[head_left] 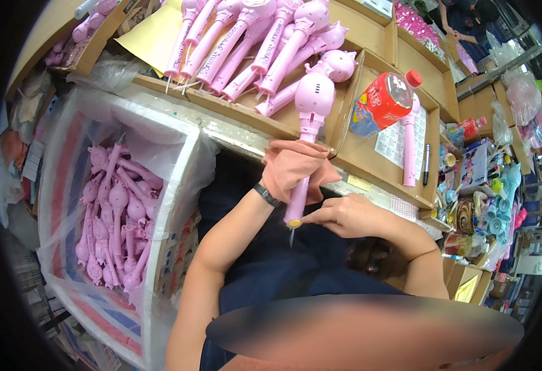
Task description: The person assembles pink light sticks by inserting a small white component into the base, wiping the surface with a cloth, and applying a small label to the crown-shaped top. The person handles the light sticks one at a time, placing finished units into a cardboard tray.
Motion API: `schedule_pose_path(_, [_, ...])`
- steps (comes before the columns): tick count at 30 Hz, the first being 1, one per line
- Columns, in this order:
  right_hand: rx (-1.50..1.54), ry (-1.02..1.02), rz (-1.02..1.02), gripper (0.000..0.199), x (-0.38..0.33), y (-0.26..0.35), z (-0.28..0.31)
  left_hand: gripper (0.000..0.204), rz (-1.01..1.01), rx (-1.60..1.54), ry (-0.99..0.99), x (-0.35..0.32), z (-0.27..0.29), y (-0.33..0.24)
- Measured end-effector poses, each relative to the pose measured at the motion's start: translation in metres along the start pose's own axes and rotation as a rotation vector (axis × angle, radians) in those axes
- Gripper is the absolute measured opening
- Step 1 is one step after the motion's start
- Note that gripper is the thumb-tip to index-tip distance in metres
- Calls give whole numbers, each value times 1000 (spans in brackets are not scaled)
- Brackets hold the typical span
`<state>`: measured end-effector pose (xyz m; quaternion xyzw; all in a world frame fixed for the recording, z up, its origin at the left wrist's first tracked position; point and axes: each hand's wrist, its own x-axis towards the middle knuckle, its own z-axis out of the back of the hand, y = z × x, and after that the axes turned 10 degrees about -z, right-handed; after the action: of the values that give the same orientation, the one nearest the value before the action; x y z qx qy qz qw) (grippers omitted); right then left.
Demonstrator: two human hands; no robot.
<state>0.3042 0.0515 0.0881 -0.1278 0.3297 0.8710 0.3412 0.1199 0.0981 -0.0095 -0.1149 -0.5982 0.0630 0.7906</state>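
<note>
1. Sitting far left is a big white plastic-lined box (pixel 178 161) full of pink plastic toy wands (pixel 113 222).
2. The left hand (pixel 292 170), wrapped in a peach-orange cloth (pixel 283 162), is closed tight around the pink toy wand with a round pig-like head (pixel 311 117), holding it upright over the lap, wrist bent up.
3. The right hand (pixel 345 215) lies sideways, fingertips pinching at the wand's yellow bottom end (pixel 294 223).
4. The step looks like fitting the bottom piece; next needs a small, careful push.
5. More pink wands (pixel 252 37) and a red plastic bottle (pixel 383 102) lie on the brown cardboard trays (pixel 351 154).
</note>
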Motion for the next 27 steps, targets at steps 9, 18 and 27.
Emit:
schedule_pose_path(9, [59,-340,-43,32,6,-5,-4,40,207,140,-135,-19,-8,6])
schedule_pose_path(18, [-83,-599,-196,41,7,-3,-10,26,433,272,233,9,9,-3])
schedule_pose_path(27, [-48,-748,-149,36,16,-18,-7,38,706,-52,57,6,-1,0])
